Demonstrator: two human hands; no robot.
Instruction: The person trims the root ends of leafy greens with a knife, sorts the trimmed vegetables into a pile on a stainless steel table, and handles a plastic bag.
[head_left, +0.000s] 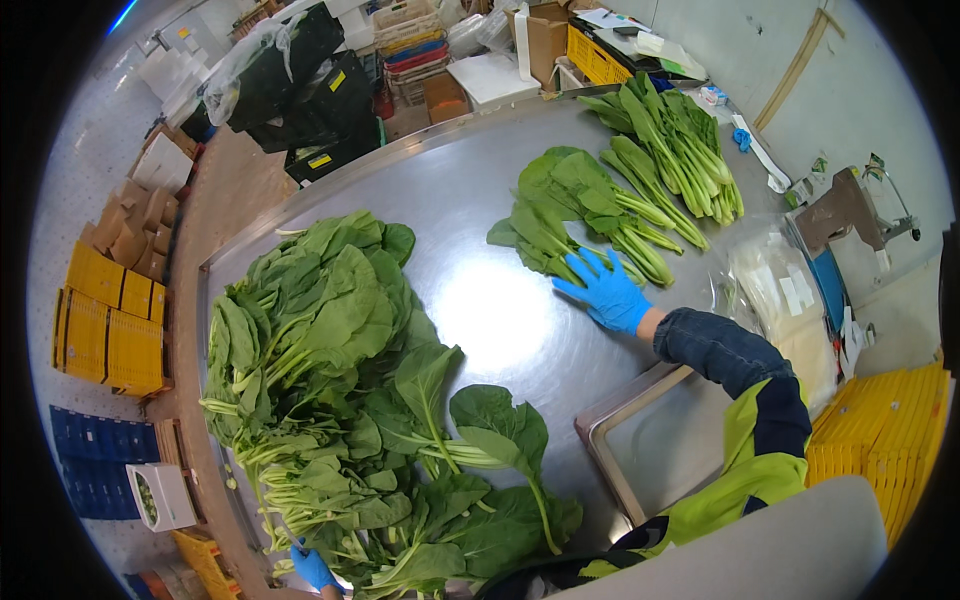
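Observation:
My right hand (609, 295), in a blue glove, lies with fingers spread on a bunch of choy sum (541, 238) at the middle of the steel table (457, 180). Its fingertips touch the stems and leaves. More trimmed leafy greens (679, 146) lie above it, stems pointing right. Down at the lower left, my left hand (313, 568), also gloved in blue, is closed on a small knife (291, 534) whose blade points up and left. A large heap of leafy greens (330, 300) covers the left side of the table, beside and above that hand.
Clear plastic bags (780, 285) lie on the table's right side. A rectangular steel-rimmed opening (652, 442) is near my right arm. Black crates (330, 112) stand beyond the table, yellow crates (877, 435) at the right, and yellow stacks (112, 322) far left.

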